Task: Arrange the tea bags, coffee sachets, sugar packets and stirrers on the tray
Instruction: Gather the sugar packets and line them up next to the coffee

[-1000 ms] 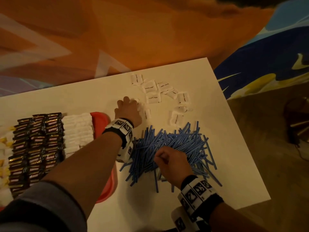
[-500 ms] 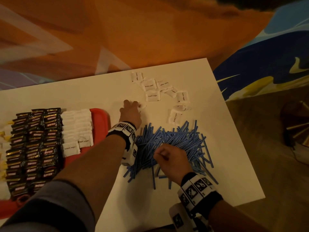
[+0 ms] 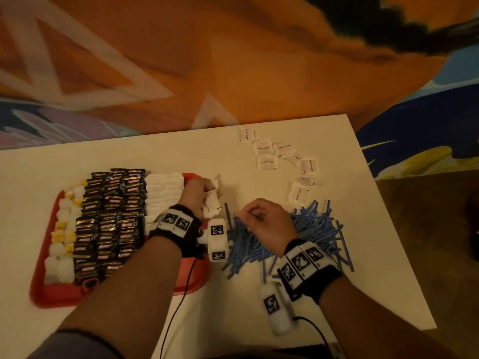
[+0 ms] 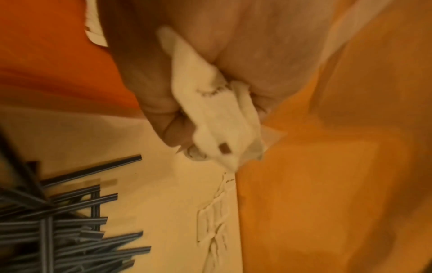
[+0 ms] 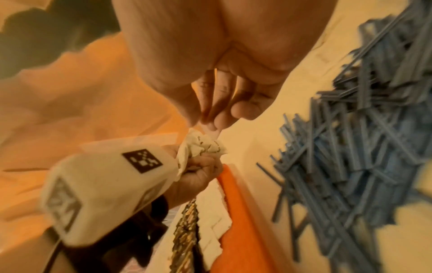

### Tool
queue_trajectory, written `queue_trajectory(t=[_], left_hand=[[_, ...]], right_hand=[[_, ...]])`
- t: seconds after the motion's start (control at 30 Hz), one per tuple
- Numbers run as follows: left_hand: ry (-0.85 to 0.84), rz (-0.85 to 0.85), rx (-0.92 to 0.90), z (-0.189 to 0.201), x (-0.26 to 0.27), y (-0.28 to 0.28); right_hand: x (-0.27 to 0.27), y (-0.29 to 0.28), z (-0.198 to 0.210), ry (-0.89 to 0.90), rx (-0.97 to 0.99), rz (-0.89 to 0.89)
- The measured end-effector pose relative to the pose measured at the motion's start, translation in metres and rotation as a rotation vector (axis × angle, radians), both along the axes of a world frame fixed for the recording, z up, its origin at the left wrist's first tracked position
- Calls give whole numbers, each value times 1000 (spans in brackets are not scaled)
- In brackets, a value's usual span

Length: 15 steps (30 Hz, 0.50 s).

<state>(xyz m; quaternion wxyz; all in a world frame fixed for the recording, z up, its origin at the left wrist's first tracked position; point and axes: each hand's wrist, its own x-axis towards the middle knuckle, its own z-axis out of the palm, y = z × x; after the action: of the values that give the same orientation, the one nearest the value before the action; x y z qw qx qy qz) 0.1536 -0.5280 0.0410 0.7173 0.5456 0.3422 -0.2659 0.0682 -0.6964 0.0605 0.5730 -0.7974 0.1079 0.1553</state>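
A red tray at the left holds white and yellow tea bags, dark coffee sachets and rows of white sugar packets. My left hand grips a bunch of white sugar packets over the tray's right edge; the wrist view shows them crumpled in my fist. My right hand hovers with curled fingers over the left part of the blue stirrer pile. Its thumb meets the fingertips and I see nothing between them.
Several loose sugar packets lie at the far right of the white table, beyond the stirrers. The table's right edge runs close to the pile. Cables trail from both wrist cameras along the near edge.
My left hand has come back from the loose sugar packets to the tray's right edge with a bunch in its grip. My right hand has shifted left over the stirrers.
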Motion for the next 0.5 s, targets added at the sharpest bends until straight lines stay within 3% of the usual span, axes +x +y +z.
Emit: queue_trajectory(t=[0.1,0.17,0.3,0.5], left_hand=[[-23,60,-205,27,-27,11],[-36,102,-277,39,-44,20],[-62,192,-296,62,-68,51],[-6,164,-351,79,-88,107]], right_hand=[[6,38,20,65,86,51],[7,63,28,68,25,120],[4,102,43,12,-91,224],[-5,158,61,24,-47,292]])
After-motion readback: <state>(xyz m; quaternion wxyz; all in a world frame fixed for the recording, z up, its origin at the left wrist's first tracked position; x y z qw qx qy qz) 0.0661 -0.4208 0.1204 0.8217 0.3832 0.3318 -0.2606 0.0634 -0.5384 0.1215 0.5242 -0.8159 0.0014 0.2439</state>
